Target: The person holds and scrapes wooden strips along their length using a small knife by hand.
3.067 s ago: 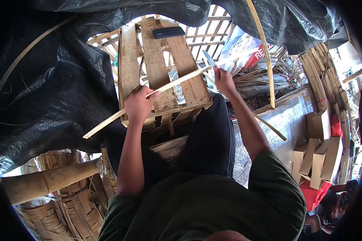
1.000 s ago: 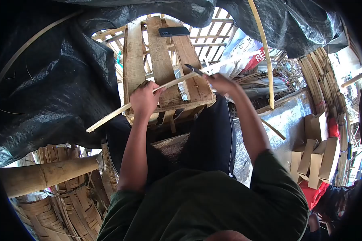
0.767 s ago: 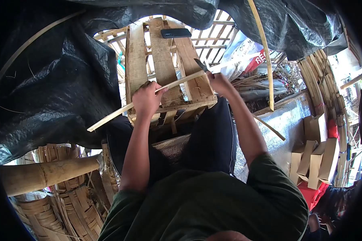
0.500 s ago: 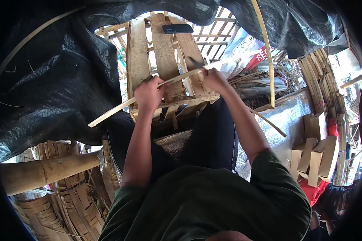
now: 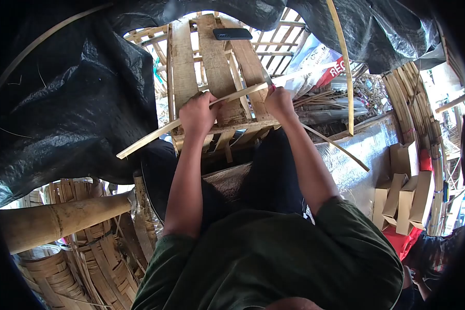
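A long pale bamboo strip [image 5: 150,138] slants across my lap, its near end low on the left and its far side overexposed toward the right. My left hand [image 5: 197,114] is closed around the strip near its middle. Farther along, my right hand [image 5: 280,105] is a closed fist right beside the strip, gripping a knife whose narrow dark blade [image 5: 267,78] stands up against the strip; its handle is hidden in my fingers. Under both hands is a slatted wooden bench [image 5: 212,67], and a black phone [image 5: 232,34] lies at its far end.
Black plastic sheeting [image 5: 103,93] hangs on the left and above. A thin bamboo strip [image 5: 344,67] hangs down at the right. Cardboard boxes [image 5: 405,199] stand at the right, near a person's hand [image 5: 421,284]. A thick bamboo pole [image 5: 62,219] and woven baskets [image 5: 95,263] are at the lower left.
Both hands and the bamboo strip have shifted slightly to the right in view. The knife blade has turned from slanting left to more upright against the strip.
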Available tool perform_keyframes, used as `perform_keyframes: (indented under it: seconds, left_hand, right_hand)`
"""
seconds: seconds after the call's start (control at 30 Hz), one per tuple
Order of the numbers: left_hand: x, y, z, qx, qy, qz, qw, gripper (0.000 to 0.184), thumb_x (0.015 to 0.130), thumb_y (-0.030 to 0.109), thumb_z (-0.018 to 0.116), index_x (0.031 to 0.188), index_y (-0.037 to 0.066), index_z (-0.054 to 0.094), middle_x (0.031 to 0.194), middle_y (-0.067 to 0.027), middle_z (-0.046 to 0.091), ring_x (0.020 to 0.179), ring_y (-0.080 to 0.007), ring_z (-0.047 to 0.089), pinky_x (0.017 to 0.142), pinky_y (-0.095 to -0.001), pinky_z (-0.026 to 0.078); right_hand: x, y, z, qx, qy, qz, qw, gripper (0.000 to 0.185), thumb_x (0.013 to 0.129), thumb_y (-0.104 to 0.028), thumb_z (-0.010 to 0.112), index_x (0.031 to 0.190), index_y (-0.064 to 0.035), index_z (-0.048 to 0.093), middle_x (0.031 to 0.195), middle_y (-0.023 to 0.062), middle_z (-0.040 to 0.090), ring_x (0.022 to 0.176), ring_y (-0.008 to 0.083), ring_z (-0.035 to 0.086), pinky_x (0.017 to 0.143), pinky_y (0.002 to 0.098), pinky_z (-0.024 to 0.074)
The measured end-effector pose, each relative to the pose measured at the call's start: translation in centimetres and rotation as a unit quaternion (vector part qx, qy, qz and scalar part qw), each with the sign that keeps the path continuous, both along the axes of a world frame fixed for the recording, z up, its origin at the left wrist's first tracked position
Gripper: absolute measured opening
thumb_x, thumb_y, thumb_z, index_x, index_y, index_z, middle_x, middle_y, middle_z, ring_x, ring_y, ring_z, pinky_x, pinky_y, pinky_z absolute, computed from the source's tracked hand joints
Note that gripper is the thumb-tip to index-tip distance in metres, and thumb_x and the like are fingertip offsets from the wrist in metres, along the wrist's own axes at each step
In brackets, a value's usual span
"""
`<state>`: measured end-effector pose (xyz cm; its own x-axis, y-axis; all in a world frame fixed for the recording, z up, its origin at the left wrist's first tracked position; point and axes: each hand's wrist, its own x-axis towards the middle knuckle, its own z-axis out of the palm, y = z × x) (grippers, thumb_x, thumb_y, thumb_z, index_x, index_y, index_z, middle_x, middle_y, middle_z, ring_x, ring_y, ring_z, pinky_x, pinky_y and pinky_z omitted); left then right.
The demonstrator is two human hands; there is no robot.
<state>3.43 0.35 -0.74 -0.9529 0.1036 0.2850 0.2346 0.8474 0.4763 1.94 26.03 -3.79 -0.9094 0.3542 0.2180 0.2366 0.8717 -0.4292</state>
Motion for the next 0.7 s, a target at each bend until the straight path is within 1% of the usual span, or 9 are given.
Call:
perform_keyframes:
  seconds: [0.1, 0.17, 0.27, 0.37, 0.43, 0.5, 0.57, 0.63, 0.7]
  left_hand:
    - [0.1, -0.2, -0.2, -0.006, 0.004, -0.001, 1.0, 0.028, 0.078, 0.043, 0.073, 0.079, 0.016, 0.066, 0.073, -0.0052, 0.067, 0.071, -0.0264, 0.067, 0.062, -0.0392, 0.051]
    - [-0.1, -0.1, -0.4, -0.004, 0.04, -0.013, 0.999, 0.026, 0.078, 0.043, 0.074, 0.083, 0.017, 0.07, 0.072, -0.0042, 0.068, 0.069, -0.0266, 0.067, 0.059, -0.0381, 0.05]
    - [0.0, -0.2, -0.4, -0.011, 0.029, -0.003, 1.0, 0.026, 0.078, 0.042, 0.074, 0.082, 0.017, 0.07, 0.071, -0.004, 0.068, 0.068, -0.0265, 0.067, 0.059, -0.0378, 0.05]
    - [0.0, -0.3, -0.8, -0.003, 0.06, -0.017, 0.998, 0.026, 0.078, 0.042, 0.074, 0.082, 0.017, 0.07, 0.071, -0.0039, 0.068, 0.067, -0.0265, 0.067, 0.058, -0.0376, 0.05]
    - [0.0, -0.4, -0.8, 0.0, 0.053, -0.017, 0.998, 0.026, 0.078, 0.042, 0.074, 0.082, 0.016, 0.07, 0.071, -0.0041, 0.068, 0.067, -0.0265, 0.067, 0.059, -0.0375, 0.05]
    - [0.0, -0.3, -0.7, 0.001, 0.046, -0.018, 0.999, 0.026, 0.078, 0.041, 0.074, 0.082, 0.016, 0.07, 0.071, -0.0043, 0.068, 0.067, -0.0265, 0.067, 0.059, -0.0375, 0.05]
    - [0.2, -0.2, -0.5, -0.003, 0.037, -0.014, 0.999, 0.024, 0.077, 0.037, 0.075, 0.077, 0.015, 0.066, 0.076, -0.0037, 0.067, 0.073, -0.0252, 0.067, 0.064, -0.0389, 0.051]
    - [0.3, -0.2, -0.2, -0.002, 0.026, -0.013, 1.0, 0.025, 0.077, 0.038, 0.075, 0.077, 0.015, 0.066, 0.077, -0.0037, 0.067, 0.073, -0.0251, 0.067, 0.064, -0.039, 0.051]
    - [0.2, -0.1, -0.1, -0.001, 0.015, -0.013, 1.0, 0.026, 0.077, 0.039, 0.075, 0.077, 0.015, 0.066, 0.077, -0.0038, 0.067, 0.074, -0.0251, 0.067, 0.064, -0.0392, 0.051]
  right_hand:
    - [0.0, 2.2, 2.9, -0.084, -0.182, -0.008, 0.98, 0.055, 0.098, -0.04, 0.044, 0.09, 0.009, 0.068, 0.087, 0.0332, 0.065, 0.089, 0.0429, 0.066, 0.075, 0.0474, 0.0513]
    - [0.4, 3.0, 3.4, -0.141, -0.132, -0.086, 0.977, 0.054, 0.097, -0.039, 0.046, 0.089, 0.0101, 0.068, 0.087, 0.0354, 0.064, 0.093, 0.0453, 0.065, 0.079, 0.0483, 0.0508]
    - [0.9, -1.5, 2.0, -0.032, -0.054, -0.013, 0.998, 0.054, 0.096, -0.036, 0.045, 0.085, 0.0123, 0.066, 0.086, 0.0378, 0.062, 0.094, 0.0515, 0.062, 0.086, 0.0506, 0.0494]
    - [0.9, 2.2, 4.8, -0.187, -0.186, -0.071, 0.962, 0.059, 0.097, -0.042, 0.045, 0.082, 0.0114, 0.065, 0.068, 0.0314, 0.062, 0.065, 0.0474, 0.064, 0.065, 0.0513, 0.0495]
    - [0.3, 0.8, 2.6, -0.041, -0.165, -0.005, 0.985, 0.062, 0.098, -0.043, 0.045, 0.085, 0.0142, 0.063, 0.061, 0.0221, 0.061, 0.05, 0.0312, 0.062, 0.046, 0.0447, 0.0456]
    - [0.3, 0.9, -0.3, 0.004, -0.014, 0.035, 0.999, 0.063, 0.099, -0.044, 0.044, 0.088, 0.015, 0.062, 0.063, 0.0242, 0.061, 0.051, 0.034, 0.063, 0.047, 0.0454, 0.0464]
    - [1.1, 0.9, 6.2, -0.21, -0.21, -0.037, 0.954, 0.062, 0.099, -0.044, 0.042, 0.087, 0.0137, 0.063, 0.065, 0.0243, 0.062, 0.056, 0.0353, 0.063, 0.052, 0.0463, 0.0482]
    - [0.2, 2.2, 2.4, -0.215, -0.157, -0.077, 0.961, 0.062, 0.099, -0.045, 0.044, 0.081, 0.0113, 0.06, 0.058, 0.0168, 0.057, 0.048, 0.0287, 0.057, 0.048, 0.0437, 0.0455]
    - [-0.3, 1.2, -0.5, -0.027, -0.072, 0.019, 0.997, 0.059, 0.099, -0.044, 0.045, 0.078, 0.0095, 0.058, 0.053, 0.0071, 0.049, 0.038, 0.0181, 0.042, 0.037, 0.0366, 0.0361]
